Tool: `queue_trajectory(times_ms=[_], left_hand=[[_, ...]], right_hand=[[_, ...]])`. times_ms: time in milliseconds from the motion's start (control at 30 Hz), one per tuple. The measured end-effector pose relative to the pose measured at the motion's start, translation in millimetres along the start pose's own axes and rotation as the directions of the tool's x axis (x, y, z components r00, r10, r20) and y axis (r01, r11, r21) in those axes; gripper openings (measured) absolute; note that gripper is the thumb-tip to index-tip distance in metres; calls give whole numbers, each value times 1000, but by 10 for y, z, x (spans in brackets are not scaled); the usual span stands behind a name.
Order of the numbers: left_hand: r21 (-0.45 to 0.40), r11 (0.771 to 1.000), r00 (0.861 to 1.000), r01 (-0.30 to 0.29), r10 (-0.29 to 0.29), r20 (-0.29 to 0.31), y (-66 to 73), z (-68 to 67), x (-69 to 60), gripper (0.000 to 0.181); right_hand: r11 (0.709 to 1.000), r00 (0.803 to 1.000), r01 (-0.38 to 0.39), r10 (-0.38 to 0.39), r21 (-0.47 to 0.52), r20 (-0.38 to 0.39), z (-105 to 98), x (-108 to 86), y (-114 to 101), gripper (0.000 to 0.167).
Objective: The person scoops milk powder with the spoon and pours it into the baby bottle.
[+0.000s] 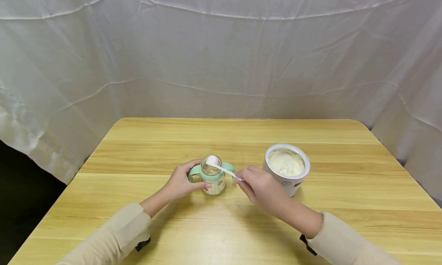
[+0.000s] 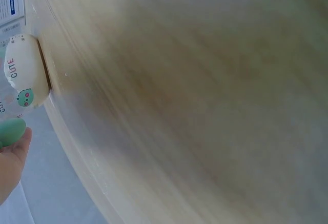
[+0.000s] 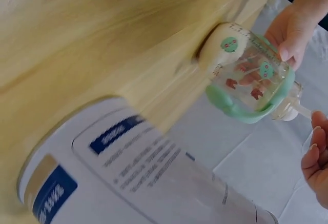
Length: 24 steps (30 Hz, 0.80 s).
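A clear baby bottle (image 1: 216,185) with mint-green handles stands uncapped on the table, pale powder lying in its bottom (image 3: 215,52). My left hand (image 1: 182,183) holds it from the left, thumb on the front and fingers behind the handle. Between its thumb and fingers, my right hand (image 1: 266,188) pinches the handle of a white scoop (image 1: 224,170). The scoop's bowl is at the bottle's mouth, with white showing there; how much powder it carries I cannot tell. Beside the right hand stands an open milk powder can (image 3: 143,178), pale powder (image 1: 286,163) inside it.
The wooden table (image 1: 172,142) has rounded far corners. Pale cloth curtains (image 1: 221,57) hang behind it and at both sides. A dark gap (image 1: 20,188) shows past the table's left edge.
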<state>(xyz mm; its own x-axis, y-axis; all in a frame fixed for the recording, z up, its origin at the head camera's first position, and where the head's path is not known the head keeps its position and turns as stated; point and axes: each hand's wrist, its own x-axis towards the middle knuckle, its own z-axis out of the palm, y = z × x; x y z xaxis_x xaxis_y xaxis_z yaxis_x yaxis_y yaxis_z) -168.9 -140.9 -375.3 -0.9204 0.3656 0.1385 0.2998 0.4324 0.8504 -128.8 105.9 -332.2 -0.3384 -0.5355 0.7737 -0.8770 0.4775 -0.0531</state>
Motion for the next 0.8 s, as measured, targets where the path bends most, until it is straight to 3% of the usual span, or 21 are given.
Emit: queue_trajectory(times_ms=[100, 233, 367, 467, 633, 800], left_hand=[[4, 1000, 1000, 5, -5, -6, 1, 3, -3, 68], [12, 1000, 1000, 9, -9, -13, -4, 8, -4, 69], [13, 1000, 1000, 11, -11, -13, 0, 7, -6, 69], [11, 1000, 1000, 7, -7, -12, 6, 4, -6, 68], [15, 1000, 1000, 1, 0, -14, 8, 1, -2, 66], [16, 1000, 1000, 5, -5, -18, 12, 4, -1, 67]], right_hand=[[977, 988, 154, -156, -150, -2, 11, -2, 18, 29], [900, 942, 331, -331, -284, 48, 16, -14, 44, 26], [833, 903, 425, -416, -354, 105, 18, -28, 57, 25], [802, 889, 453, -440, -390, 127, 21, -33, 63, 23], [783, 880, 469, -452, -408, 144, 30, -44, 73, 22], [823, 896, 441, -426, -358, 125, 32, -67, 88, 24]])
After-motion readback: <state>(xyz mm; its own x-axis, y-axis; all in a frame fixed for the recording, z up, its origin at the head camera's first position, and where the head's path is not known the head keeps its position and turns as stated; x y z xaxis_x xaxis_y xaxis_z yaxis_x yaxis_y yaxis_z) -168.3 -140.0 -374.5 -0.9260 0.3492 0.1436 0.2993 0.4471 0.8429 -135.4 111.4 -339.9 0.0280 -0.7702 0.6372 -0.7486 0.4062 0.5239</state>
